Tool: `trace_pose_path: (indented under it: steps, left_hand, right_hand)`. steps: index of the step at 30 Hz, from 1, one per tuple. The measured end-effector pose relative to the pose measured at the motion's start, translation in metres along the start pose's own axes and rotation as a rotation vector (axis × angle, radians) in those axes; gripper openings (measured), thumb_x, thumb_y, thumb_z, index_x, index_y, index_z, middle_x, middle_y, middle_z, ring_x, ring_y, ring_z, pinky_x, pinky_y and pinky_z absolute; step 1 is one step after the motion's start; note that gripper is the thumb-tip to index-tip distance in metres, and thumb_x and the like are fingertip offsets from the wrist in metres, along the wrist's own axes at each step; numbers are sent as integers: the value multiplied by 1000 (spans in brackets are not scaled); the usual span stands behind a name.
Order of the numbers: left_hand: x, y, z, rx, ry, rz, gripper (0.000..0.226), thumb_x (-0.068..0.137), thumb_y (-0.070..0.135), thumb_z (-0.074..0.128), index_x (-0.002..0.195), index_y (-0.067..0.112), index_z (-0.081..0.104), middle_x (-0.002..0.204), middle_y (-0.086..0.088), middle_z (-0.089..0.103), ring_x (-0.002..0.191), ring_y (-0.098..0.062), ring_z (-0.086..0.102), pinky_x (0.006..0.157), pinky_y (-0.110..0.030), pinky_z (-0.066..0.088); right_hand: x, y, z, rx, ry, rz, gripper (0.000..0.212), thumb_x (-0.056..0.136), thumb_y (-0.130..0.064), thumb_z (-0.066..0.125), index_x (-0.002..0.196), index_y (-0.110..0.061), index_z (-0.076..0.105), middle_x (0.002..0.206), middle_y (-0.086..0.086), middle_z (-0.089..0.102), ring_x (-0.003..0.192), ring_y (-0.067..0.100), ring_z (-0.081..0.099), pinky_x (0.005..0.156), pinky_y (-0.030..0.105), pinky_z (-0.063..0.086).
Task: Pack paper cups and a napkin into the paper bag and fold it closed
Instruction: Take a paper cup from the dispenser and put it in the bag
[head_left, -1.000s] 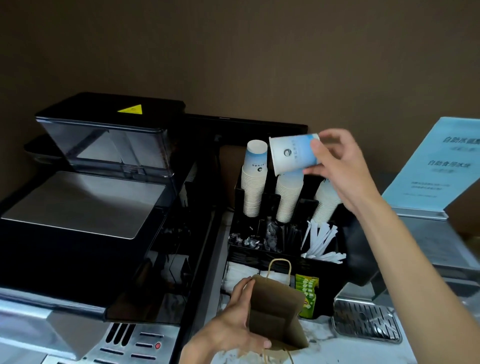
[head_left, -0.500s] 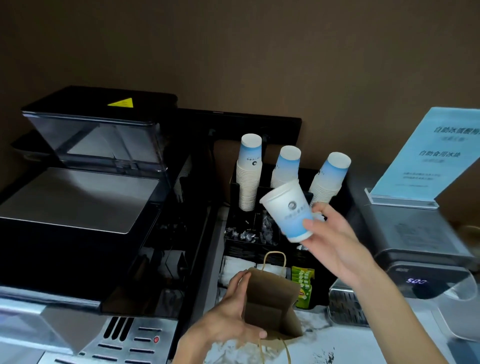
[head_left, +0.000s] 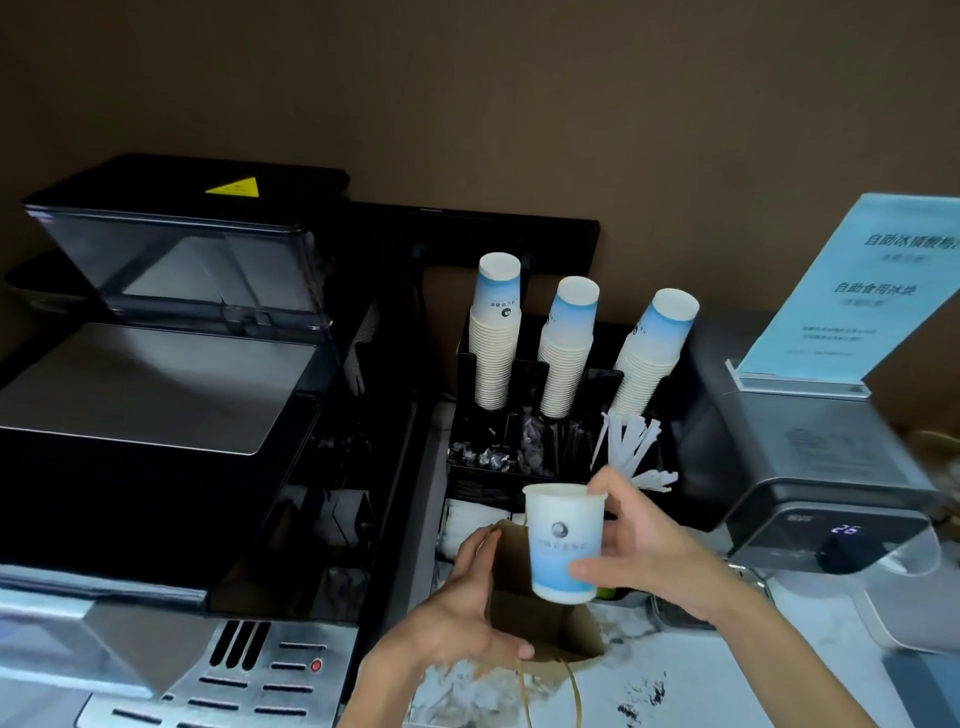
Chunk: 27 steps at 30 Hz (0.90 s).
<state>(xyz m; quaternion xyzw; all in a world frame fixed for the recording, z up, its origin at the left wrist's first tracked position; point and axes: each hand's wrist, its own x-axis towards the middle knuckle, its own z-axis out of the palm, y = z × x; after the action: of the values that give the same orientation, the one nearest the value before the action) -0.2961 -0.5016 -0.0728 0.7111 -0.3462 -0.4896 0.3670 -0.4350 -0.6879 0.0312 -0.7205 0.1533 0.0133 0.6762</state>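
My right hand (head_left: 641, 551) grips a white-and-blue paper cup (head_left: 563, 540), upright, directly over the open mouth of the brown paper bag (head_left: 545, 623). My left hand (head_left: 462, 613) clasps the bag's left side and keeps it open on the marble counter. The cup's base hangs level with the bag's rim. Three stacks of upside-down paper cups (head_left: 566, 348) stand in the black organiser behind. White napkins (head_left: 467, 525) lie in a compartment just left of the bag, partly hidden by it.
A black coffee machine (head_left: 171, 364) fills the left side, its button panel (head_left: 270, 675) at the lower left. A grey ice maker (head_left: 831, 467) with a blue sign (head_left: 857, 291) stands at the right. White wrapped stirrers (head_left: 634, 447) fan out behind my right hand.
My right hand has brought the cup down from the stacks, turned it upright and carried it over the bag's mouth. My left hand still holds the bag.
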Motion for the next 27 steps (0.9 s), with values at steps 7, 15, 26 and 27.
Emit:
trace_pose_path:
  steps: [7, 15, 26, 27]
  left_hand:
    - [-6, 6, 1, 25, 12, 28, 131, 64, 24, 87, 156, 25, -7, 157, 19, -13, 146, -2, -2, 121, -24, 16]
    - [-11, 14, 0, 122, 34, 33, 133, 65, 33, 86, 155, 24, -11, 159, 16, -17, 148, -5, -3, 122, -27, 17]
    - [-10, 14, 9, 162, 25, 12, 131, 72, 28, 86, 154, 20, -16, 159, 16, -24, 137, 4, 0, 111, -14, 13]
    - [-9, 15, 9, 165, 26, 9, 131, 72, 29, 85, 154, 20, -16, 158, 15, -25, 140, 2, 0, 110, -13, 14]
  right_hand:
    - [12, 14, 17, -871, 58, 8, 52, 59, -78, 68, 57, -28, 57, 91, -21, 50, 89, 1, 50, 72, 18, 40]
    - [21, 27, 38, -1122, -101, 67, 57, 73, -77, 47, 64, -20, 50, 102, -13, 43, 91, 10, 54, 79, 33, 53]
    - [71, 56, 59, -1408, -367, 396, 58, 76, -21, 80, 126, -6, 55, 132, 7, 45, 120, 28, 53, 98, 35, 49]
    - [76, 57, 60, -1425, -387, 413, 58, 76, -20, 80, 126, -6, 56, 132, 8, 46, 120, 28, 54, 96, 36, 49]
